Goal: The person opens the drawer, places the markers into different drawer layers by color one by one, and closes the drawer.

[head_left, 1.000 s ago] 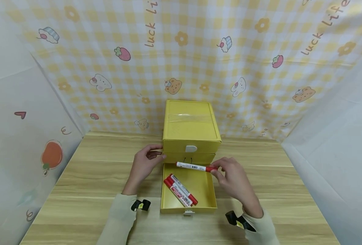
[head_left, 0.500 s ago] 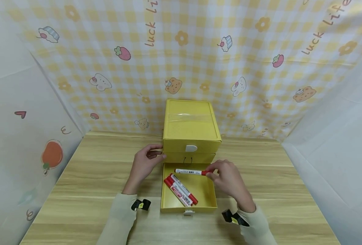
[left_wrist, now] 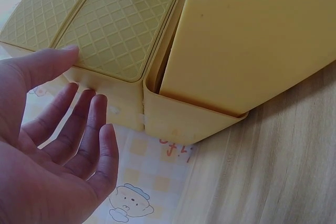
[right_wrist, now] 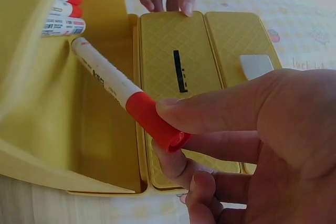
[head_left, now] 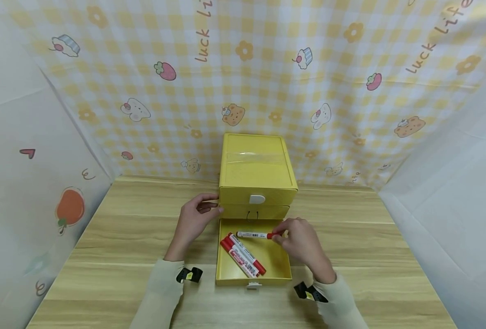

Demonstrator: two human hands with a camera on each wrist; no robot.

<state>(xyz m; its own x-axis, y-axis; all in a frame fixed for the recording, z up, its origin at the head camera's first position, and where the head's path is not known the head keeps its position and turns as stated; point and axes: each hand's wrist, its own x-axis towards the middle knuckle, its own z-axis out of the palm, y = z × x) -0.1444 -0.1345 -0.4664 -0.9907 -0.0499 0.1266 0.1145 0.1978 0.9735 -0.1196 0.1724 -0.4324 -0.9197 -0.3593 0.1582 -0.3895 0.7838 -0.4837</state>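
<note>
My right hand (head_left: pixel 306 242) pinches a whiteboard marker (head_left: pixel 252 235) by its red cap, between thumb and fingers. The marker's white body points left over the pulled-out bottom drawer (head_left: pixel 277 260). Inside that drawer, three red-and-white markers (head_left: pixel 243 257) lie side by side at a slant on the left; in the right wrist view, the held marker's (right_wrist: pixel 102 72) far end is close to them. At the left side of the yellow drawer cabinet (head_left: pixel 257 157) is my left hand (head_left: pixel 194 220). Its thumb touches the front edge while loosely bent fingers rest by the side wall.
The cabinet stands on a wooden table (head_left: pixel 144 237) near a checked cloth backdrop (head_left: pixel 267 87). Its upper drawer has a white tab handle (head_left: pixel 257 199), the middle one a black loop (head_left: pixel 252 215). White cloth hangs at both sides.
My right hand has moved left and slightly down with the marker, bringing it lower over the drawer and closer to the other markers. The left hand has stayed in place.
</note>
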